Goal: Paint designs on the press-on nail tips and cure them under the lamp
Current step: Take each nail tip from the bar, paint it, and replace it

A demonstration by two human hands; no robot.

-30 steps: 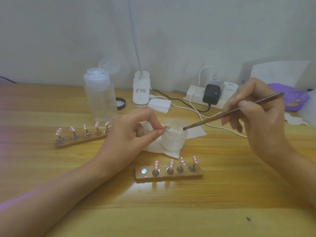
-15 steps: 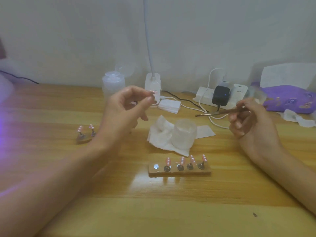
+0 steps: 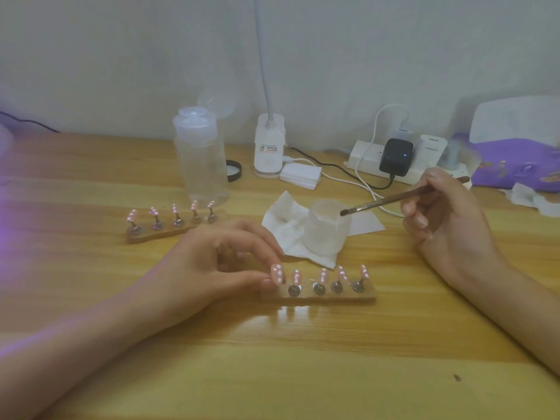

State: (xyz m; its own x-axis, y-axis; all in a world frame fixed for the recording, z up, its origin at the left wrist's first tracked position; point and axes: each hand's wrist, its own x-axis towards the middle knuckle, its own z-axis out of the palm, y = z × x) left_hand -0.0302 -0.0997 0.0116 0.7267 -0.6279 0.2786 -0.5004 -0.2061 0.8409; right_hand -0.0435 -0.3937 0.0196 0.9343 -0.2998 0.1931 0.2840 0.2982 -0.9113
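My left hand (image 3: 218,262) pinches a pink nail tip with white dots (image 3: 277,274) at the leftmost spot of the near wooden holder (image 3: 318,294). Several more dotted pink tips stand on metal pegs along that holder. A second holder (image 3: 169,228) with several tips lies farther left. My right hand (image 3: 445,219) grips a thin brush (image 3: 400,199), whose bristle end hovers at the rim of a small frosted cup (image 3: 328,234). The cup stands on a white tissue (image 3: 288,225).
A clear plastic bottle (image 3: 201,159) stands behind the far holder. A white gooseneck lamp base (image 3: 269,153), a power strip (image 3: 394,159) with cables, and a purple device (image 3: 521,165) line the back of the wooden table (image 3: 303,359). Violet light glows at the left edge.
My left hand came down from mid-air and brought the nail tip to the empty left spot of the near holder. My right hand carried the brush back toward the cup.
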